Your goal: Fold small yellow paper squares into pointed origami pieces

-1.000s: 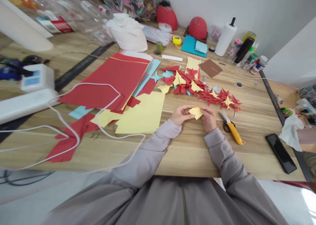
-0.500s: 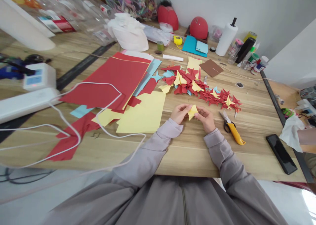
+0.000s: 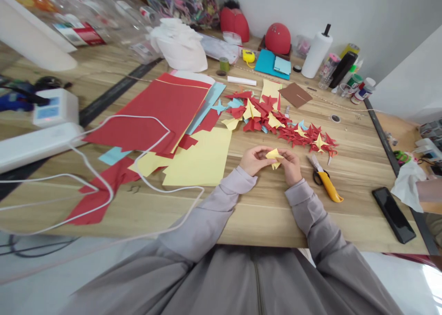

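Between my two hands is a small folded piece of yellow paper (image 3: 275,154), held just above the wooden table. My left hand (image 3: 254,160) pinches its left side, thumb in front. At its right edge, my right hand (image 3: 291,164) grips it with fingers closed. Beyond my hands lies a heap of folded red paper pieces (image 3: 253,123), mixed with yellow and light blue ones. Several pointed red paper stars (image 3: 311,135) spread to the right of the heap. Scissors (image 3: 328,185) with a yellow handle rest to the right of my right hand.
Large red sheets (image 3: 155,112) and a yellow sheet (image 3: 203,160) lie on the left, crossed by a white cable (image 3: 150,179). A black phone (image 3: 393,215) is near the right front edge. Bottles (image 3: 362,91) stand at the back right.
The yellow paper has been turned and shifted slightly right, and its folded layers now show. My fingers have changed their hold on it. The things on the table have not moved.
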`<state>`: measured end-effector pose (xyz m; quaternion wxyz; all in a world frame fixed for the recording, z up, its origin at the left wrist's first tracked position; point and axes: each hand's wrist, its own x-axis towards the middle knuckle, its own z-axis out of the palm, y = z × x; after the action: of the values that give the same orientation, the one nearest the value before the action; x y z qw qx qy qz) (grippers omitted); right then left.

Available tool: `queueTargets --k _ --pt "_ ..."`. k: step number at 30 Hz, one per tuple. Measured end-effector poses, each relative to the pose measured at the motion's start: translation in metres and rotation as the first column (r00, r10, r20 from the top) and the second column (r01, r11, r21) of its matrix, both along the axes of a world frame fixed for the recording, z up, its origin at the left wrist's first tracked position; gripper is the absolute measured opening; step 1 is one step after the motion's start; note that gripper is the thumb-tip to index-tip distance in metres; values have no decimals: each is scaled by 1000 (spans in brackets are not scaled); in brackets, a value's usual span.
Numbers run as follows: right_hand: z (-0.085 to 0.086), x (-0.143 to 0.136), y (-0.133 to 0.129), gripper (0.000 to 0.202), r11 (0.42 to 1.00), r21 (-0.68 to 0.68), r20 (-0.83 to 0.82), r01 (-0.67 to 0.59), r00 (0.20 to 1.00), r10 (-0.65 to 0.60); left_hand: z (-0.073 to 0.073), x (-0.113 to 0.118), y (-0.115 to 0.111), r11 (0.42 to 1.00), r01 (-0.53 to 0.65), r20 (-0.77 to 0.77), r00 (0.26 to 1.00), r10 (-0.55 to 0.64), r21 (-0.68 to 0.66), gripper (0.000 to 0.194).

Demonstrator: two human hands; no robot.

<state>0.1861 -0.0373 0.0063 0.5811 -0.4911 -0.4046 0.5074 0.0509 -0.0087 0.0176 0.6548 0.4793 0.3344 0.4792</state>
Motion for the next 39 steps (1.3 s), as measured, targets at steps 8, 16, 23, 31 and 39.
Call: queueTargets --k 8,16,23,31,39 --pt "1 -1 -1 20 1000 8 31 19 999 -19 -7 0 1 998 -45 -21 999 47 52 32" --pt "5 -2 -2 23 999 41 36 4 999 -6 -16 -1 2 982 -116 -128 983 135 146 21" --pt "5 -3 -2 19 1000 24 62 15 998 -16 -14 0 0 977 -159 -152 972 180 144 19" --pt "5 -4 -3 15 999 37 81 19 996 -22 -15 0 1 970 -152 -152 971 182 190 15" --pt "2 -5 -2 18 999 36 106 -15 994 11 -13 0 -1 959 -152 -212 956 204 239 16"
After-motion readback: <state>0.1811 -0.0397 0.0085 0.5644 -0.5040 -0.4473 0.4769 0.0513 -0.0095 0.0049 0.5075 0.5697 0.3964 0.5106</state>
